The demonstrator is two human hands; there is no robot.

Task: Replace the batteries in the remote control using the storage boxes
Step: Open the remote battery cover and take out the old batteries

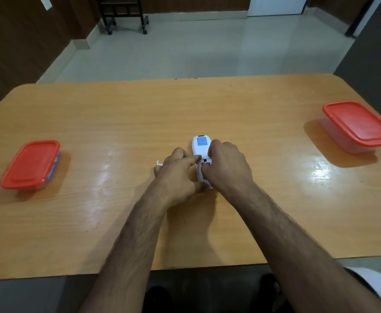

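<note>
A white remote control (200, 147) with a blue label lies face down in the middle of the wooden table (252, 199). My left hand (177, 172) grips its left side, index finger stretched across the back. My right hand (226, 166) grips its right side, thumb curled into the open battery compartment. A small white piece (159, 163), probably the battery cover, peeks out just left of my left hand. Two clear storage boxes with red lids stand closed: one at the left (31, 164), one at the far right (359, 125). No batteries are visible.
The table's near edge runs just in front of my body. Beyond the far edge is a tiled floor with a black wheeled cart (126, 16) at the back. A dark cabinet (377, 53) stands to the right of the table.
</note>
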